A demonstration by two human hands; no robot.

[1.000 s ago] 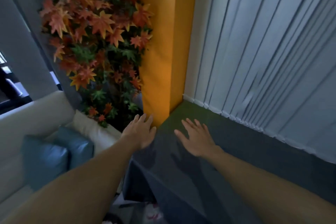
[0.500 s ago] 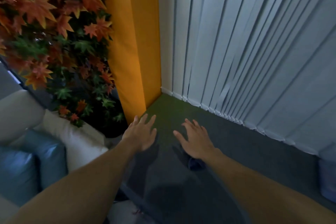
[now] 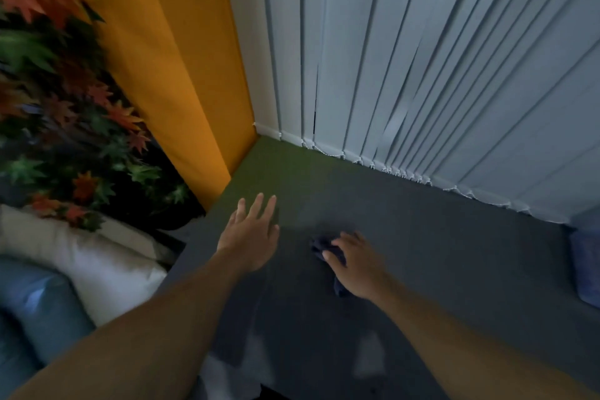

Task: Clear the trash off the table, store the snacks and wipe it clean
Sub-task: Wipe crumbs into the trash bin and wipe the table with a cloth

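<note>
In the head view, your left hand (image 3: 250,234) is stretched out, fingers straight and spread, by the table's (image 3: 454,253) left edge near its far left corner. Your right hand (image 3: 357,265) curls its fingers over a bunched dark blue cloth (image 3: 319,247) on the tabletop, just right of your left hand.

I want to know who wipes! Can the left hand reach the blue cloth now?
Probably yes. The left hand is open, close beside the blue cloth, with only bare table between them. But the right hand holds the cloth and covers most of it.
</note>
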